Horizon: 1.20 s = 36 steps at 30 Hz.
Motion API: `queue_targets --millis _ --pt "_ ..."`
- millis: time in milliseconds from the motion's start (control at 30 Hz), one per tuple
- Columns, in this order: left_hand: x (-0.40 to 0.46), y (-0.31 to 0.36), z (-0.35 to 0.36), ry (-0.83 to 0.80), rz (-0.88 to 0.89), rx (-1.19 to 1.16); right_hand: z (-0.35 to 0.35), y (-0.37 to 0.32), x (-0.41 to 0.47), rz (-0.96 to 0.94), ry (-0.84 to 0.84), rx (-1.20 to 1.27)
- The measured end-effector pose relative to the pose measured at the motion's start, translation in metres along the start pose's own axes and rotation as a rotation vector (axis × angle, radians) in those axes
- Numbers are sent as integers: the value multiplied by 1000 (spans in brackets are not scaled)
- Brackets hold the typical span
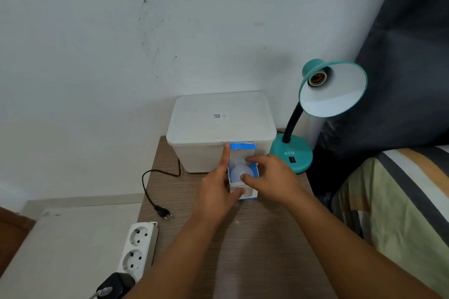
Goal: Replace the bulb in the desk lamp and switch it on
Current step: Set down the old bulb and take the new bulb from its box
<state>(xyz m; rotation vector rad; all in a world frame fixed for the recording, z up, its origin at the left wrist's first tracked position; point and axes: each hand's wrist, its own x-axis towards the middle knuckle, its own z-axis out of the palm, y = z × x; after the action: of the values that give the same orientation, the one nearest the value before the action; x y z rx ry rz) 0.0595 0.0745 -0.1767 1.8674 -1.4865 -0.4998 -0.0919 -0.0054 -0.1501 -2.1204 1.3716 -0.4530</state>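
A teal desk lamp (pixel 332 90) stands at the back right of the wooden table, its shade tilted toward me and its socket (pixel 317 78) bare. A small blue-and-white bulb box (pixel 252 193) stands open in the middle, with a white bulb (pixel 237 173) showing inside it. My left hand (pixel 216 189) grips the box's left side, forefinger stretched up along its flap. My right hand (pixel 272 178) reaches into the box top, fingertips touching the bulb. The lamp's black switch (pixel 292 159) sits on its round base.
A white lidded plastic bin (pixel 220 126) stands behind the box against the wall. The lamp's black cord and unplugged plug (pixel 163 211) lie at the table's left. A white power strip (pixel 139 247) lies at the lower left. Bedding (pixel 393 201) borders the right.
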Motion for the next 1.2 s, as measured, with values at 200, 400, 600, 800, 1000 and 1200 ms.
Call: queue_targets --millis 200,400,600,800,1000,1200 --pt "0 -1 1 -1 3 -7 -6 -7 18 70 -167 -94" --pt "2 -4 2 -1 -1 -24 -13 -25 24 152 -286 -183" --pt "1 -3 1 -6 -4 -31 -8 -30 22 213 -254 -124" --pt "1 -3 2 -12 6 -44 -7 -27 19 220 -173 -79" --pt "2 -4 4 7 6 -40 -21 -30 14 197 -156 19" --pt "1 0 3 -6 -8 -61 -35 -27 -2 159 -90 153"
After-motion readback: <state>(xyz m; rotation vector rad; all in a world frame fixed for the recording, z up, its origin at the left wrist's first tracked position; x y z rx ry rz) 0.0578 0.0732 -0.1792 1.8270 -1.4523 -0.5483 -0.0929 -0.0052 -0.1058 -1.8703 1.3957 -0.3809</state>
